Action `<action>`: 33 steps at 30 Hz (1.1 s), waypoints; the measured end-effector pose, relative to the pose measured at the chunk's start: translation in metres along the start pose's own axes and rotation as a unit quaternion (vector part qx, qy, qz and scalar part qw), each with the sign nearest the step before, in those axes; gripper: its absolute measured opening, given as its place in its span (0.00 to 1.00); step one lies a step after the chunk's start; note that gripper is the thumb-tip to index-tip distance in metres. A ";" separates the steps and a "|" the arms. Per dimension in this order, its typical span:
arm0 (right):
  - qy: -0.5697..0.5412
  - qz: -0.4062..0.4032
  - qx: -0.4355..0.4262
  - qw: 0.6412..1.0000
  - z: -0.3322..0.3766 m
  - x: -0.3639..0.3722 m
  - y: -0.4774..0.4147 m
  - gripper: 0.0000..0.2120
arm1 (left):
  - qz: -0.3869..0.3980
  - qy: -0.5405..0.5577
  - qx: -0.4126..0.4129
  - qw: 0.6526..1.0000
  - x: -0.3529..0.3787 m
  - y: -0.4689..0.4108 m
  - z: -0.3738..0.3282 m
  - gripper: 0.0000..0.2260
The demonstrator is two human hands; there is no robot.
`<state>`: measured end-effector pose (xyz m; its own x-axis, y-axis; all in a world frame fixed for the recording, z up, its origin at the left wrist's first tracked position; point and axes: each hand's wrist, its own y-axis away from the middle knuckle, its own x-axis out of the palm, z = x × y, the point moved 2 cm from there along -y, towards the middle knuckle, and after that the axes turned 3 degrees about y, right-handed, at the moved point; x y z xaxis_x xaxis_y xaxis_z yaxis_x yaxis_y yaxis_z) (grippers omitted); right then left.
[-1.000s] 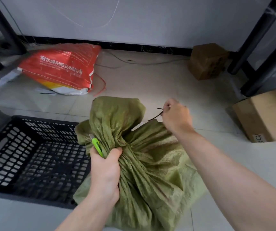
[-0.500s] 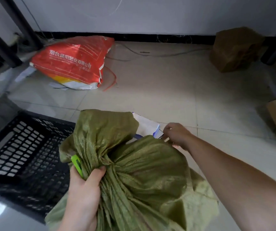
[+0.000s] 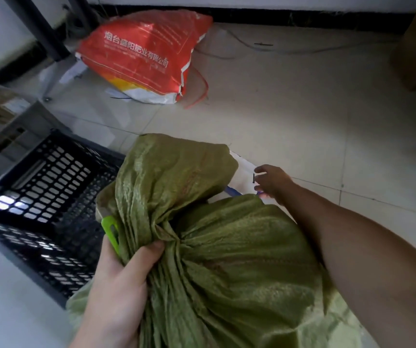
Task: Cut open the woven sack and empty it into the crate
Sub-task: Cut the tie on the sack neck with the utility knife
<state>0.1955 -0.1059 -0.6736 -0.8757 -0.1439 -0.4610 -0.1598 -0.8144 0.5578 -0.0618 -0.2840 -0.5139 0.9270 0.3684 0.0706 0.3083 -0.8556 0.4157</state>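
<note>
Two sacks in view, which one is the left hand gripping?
The green woven sack, bunched at its neck in the left hand beside the black crate. The red printed sack lies untouched by the wall.

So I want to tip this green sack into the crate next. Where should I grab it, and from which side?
Probably grip the gathered neck, where the left hand already squeezes the green sack: the weave bunches narrow there, so fingers can close round it. Come from the near side, since the black crate sits on its left, and put the right hand under the bulging body.
</note>
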 end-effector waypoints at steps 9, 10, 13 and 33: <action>-0.064 0.075 -0.089 0.991 0.052 -0.019 0.055 0.07 | 0.054 0.039 0.009 0.998 0.032 -0.012 -0.008 0.14; -0.030 0.086 -0.115 0.989 0.064 -0.023 0.067 0.11 | 0.067 0.034 0.017 0.997 0.040 -0.015 -0.011 0.13; 0.062 0.096 -0.144 0.983 0.090 -0.036 0.102 0.16 | 0.099 0.019 0.054 0.993 0.063 -0.024 -0.020 0.13; -0.293 -0.022 -0.144 0.945 0.090 -0.026 0.287 0.08 | 0.423 0.063 -0.040 0.903 0.070 0.040 -0.043 0.13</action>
<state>0.1313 -0.2853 -0.4392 -0.9868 0.1597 0.0285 -0.1442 -0.9441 0.2966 0.0063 -0.2766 -0.4536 0.7905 -0.3616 0.4944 -0.5196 -0.8233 0.2286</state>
